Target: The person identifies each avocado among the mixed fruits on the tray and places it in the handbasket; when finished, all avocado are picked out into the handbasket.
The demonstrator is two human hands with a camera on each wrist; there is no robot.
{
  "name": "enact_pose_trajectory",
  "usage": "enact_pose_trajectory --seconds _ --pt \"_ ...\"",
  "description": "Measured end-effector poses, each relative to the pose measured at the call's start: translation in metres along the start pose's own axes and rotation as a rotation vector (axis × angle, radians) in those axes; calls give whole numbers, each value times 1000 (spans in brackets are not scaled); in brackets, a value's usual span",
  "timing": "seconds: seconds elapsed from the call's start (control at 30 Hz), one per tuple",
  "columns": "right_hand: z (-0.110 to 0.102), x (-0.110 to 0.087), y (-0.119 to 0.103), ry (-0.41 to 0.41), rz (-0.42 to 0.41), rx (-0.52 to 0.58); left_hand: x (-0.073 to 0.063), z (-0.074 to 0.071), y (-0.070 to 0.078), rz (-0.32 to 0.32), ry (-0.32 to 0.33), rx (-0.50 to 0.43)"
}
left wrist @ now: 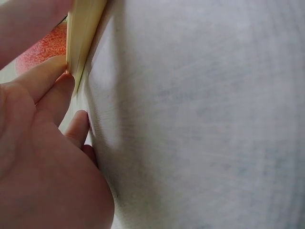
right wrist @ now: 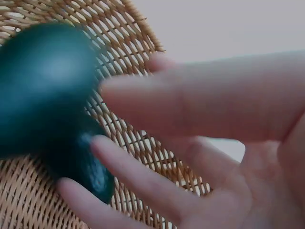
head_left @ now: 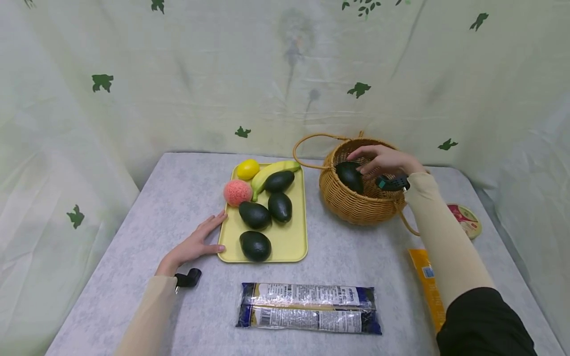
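My left hand [head_left: 196,244] rests at the left edge of the yellow tray [head_left: 289,247], fingers spread and touching its rim. Several dark green avocados [head_left: 255,246] lie on that tray with a banana [head_left: 268,175], a lemon [head_left: 248,169] and a round coral-pink fruit [head_left: 238,193]. Over the wicker basket [head_left: 356,210], my right hand [head_left: 385,160] reaches in with loosely extended fingers. Close to its fingertips is an avocado [head_left: 350,177], blurred and large in the right wrist view. Partly beneath that one, a second avocado [right wrist: 97,174] shows inside the basket.
Two long plastic-wrapped packets [head_left: 309,307] lie at the table's front. An orange packet [head_left: 427,287] and a round lidded container [head_left: 465,221] are at the right, partly behind the right sleeve. The basket's handle [head_left: 307,138] loops out toward the tray. A patterned curtain hangs behind.
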State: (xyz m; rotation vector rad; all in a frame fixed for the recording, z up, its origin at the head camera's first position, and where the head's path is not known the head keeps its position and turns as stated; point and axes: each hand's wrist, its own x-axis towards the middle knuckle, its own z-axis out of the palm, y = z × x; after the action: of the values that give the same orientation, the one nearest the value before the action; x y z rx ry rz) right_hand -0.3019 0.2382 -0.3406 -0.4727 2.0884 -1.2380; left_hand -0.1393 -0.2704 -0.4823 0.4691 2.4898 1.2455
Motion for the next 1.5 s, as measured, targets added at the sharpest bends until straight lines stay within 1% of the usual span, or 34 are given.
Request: enact_pose_trajectory --seconds 0.17,0.37,0.47,0.53,0.7,0.87,1.03,1.17,1.23,1.5 --pt "2 -6 -1 83 -23 -7 0 0 0 -1 0 -4" --pt "7 -16 -4 157 -63 38 1 1 -1 -2 0 -10" --pt "8 -23 -6 181 -99 62 1 1 -2 -3 1 -9" --pt "8 -28 -7 183 -121 86 0 1 -2 -5 1 -8" --pt "10 -36 -10 160 -163 141 0 0 -1 -11 -1 -7" --pt "18 -40 -16 130 -222 210 0 0 0 -11 -3 -6" --pt "35 -42 -29 118 -260 227 1 0 0 -14 -3 1" --pt "50 -39 -39 100 -287 249 1 0 1 -15 -2 2" --pt "59 -36 -42 78 -304 264 1 0 2 -17 -2 1" --pt "95 -23 -50 -15 -342 251 1 -1 1 -21 -2 -16"
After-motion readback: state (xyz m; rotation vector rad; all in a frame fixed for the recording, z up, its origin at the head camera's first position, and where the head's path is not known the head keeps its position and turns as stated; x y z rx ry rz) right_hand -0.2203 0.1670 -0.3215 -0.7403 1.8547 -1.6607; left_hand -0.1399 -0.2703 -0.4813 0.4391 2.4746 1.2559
